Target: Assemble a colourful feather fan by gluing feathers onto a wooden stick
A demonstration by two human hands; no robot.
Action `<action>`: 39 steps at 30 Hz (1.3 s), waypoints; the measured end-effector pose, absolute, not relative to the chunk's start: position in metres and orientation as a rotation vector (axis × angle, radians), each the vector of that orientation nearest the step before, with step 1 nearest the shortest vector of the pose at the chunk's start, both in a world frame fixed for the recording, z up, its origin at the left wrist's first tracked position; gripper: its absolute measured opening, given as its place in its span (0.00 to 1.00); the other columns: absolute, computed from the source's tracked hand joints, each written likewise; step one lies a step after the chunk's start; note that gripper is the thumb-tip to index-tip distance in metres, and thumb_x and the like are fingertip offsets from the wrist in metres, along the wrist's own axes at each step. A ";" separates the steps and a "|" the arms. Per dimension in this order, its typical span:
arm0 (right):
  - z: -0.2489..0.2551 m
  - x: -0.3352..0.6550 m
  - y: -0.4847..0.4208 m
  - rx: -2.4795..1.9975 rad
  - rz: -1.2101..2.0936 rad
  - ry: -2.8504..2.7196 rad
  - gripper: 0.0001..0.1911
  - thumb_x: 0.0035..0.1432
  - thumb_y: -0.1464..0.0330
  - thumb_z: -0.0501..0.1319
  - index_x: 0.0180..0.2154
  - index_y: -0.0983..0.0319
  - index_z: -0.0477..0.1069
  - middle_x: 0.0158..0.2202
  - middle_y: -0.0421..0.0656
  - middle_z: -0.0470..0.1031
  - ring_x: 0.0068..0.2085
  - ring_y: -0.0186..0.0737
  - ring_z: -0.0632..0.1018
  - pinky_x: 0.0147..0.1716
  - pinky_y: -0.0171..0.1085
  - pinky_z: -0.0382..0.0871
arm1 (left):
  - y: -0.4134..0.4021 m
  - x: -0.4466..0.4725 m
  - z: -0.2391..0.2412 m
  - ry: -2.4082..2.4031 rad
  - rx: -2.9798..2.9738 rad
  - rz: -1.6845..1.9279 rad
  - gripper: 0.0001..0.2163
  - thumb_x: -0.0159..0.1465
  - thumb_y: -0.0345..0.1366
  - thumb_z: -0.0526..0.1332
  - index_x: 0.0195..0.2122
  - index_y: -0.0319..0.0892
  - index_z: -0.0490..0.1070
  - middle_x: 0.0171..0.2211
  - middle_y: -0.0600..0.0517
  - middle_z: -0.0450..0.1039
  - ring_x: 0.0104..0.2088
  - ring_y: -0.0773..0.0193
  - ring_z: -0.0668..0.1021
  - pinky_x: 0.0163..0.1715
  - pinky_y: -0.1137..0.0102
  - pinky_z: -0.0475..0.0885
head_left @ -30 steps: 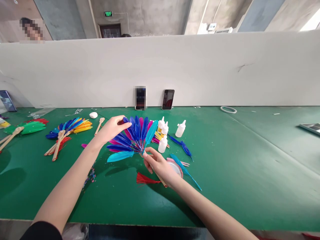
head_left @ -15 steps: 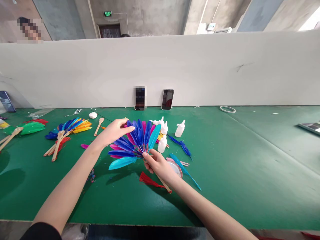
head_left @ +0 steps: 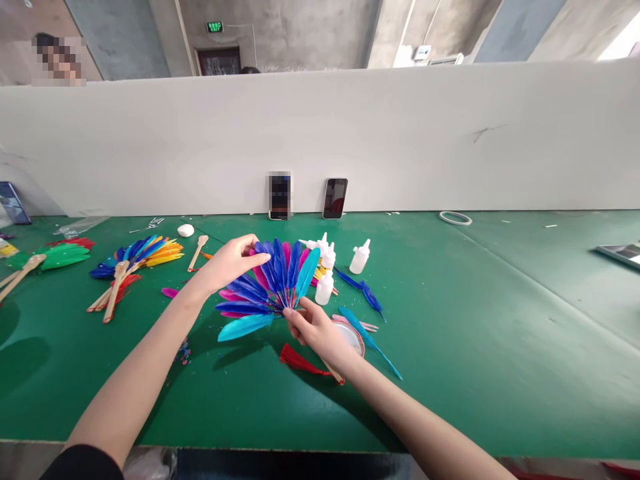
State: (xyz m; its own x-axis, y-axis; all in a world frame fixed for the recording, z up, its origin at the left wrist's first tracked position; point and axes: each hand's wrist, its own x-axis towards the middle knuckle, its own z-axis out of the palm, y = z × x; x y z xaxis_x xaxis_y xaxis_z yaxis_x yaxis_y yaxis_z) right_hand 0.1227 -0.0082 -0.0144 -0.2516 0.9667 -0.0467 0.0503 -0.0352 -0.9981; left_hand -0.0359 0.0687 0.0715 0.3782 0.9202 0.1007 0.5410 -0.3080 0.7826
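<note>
A feather fan [head_left: 273,283] of blue, turquoise and pink feathers is held up over the green table [head_left: 475,313]. My right hand [head_left: 317,330] is closed on its wooden handle where the feathers meet; a red tassel [head_left: 300,360] hangs from the handle's end. My left hand [head_left: 230,261] rests its fingers on the tips of the blue feathers at the fan's upper left, pinching them lightly. Small white glue bottles [head_left: 327,270] stand just behind the fan. Loose blue feathers [head_left: 367,297] lie to its right.
Finished fans [head_left: 135,257] and a green fan [head_left: 60,257] lie at the left with wooden sticks. Two phones [head_left: 307,197] lean on the white partition [head_left: 350,133]. A round lid [head_left: 353,333] sits under my right wrist. A white ring [head_left: 456,218] and a tray [head_left: 623,255] lie far right.
The fan has shifted slightly right and upward in my right hand. My left hand slid along the blue feather tips toward the centre.
</note>
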 end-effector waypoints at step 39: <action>-0.020 0.121 -0.008 -1.184 1.157 -1.531 0.16 0.52 0.55 0.48 0.22 0.59 0.51 0.18 0.33 0.52 0.20 0.29 0.57 0.20 0.33 0.49 | 0.065 -0.038 0.079 1.269 2.030 0.519 0.16 0.53 0.46 0.57 0.37 0.41 0.70 0.36 0.51 0.75 0.39 0.59 0.75 0.39 0.66 0.67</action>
